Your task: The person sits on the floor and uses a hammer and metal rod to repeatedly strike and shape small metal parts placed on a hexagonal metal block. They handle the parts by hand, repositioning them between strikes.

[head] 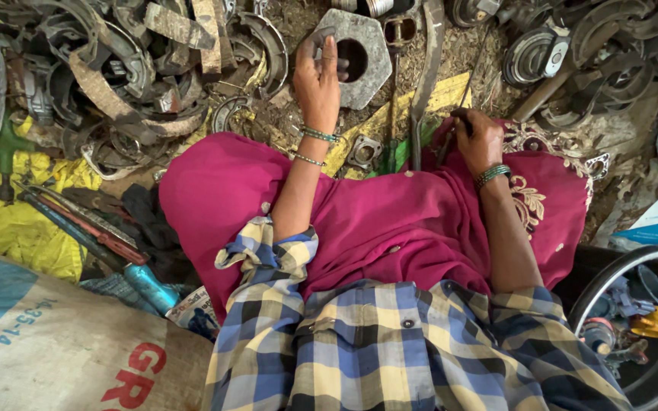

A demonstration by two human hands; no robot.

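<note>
Magenta cloth (390, 221) w/ gold embroidery covers the lap, fills mid-frame; checked blue/yellow shirt (390, 350) below it, sleeves rolled. Dirt floor (466, 46) beyond, littered w/ scrap.

Big pile of curved brake shoes (116, 76) & worn lining strips upper left. More round metal parts (573, 46) upper right. Printed sack (47, 350) bottom left, yellow plastic sheet (17, 221) above it w/ long rods & a blue-handled tool (146, 285) lying across. Black rimmed tub (653, 262) bottom right, holding small parts incl. a yellow piece.

Large grey hexagonal metal plate (363, 72) w/ round centre hole lies on the floor just beyond the knees, top centre. Left hand (319, 80) reaches out to it, arm extended: fingers (329, 53) curled over its left edge, thumb side at the rim, gripping a dark curved piece against the plate; can't tell exactly what the piece is. Green & gold bangles on that wrist.

Right hand (477, 141) rests on the cloth at the right knee, fingers closed round a thin dark rod-like tool (457, 122), tip aimed away toward the floor; exact kind of tool not clear. Green bangles on this wrist too.

Between the hands: long flat metal bar (424, 84) running from the lap edge away upward, thinner rod w/ a square head beside it, small square flanged fitting (364, 151) just at the cloth edge on a yellow sheet
</note>
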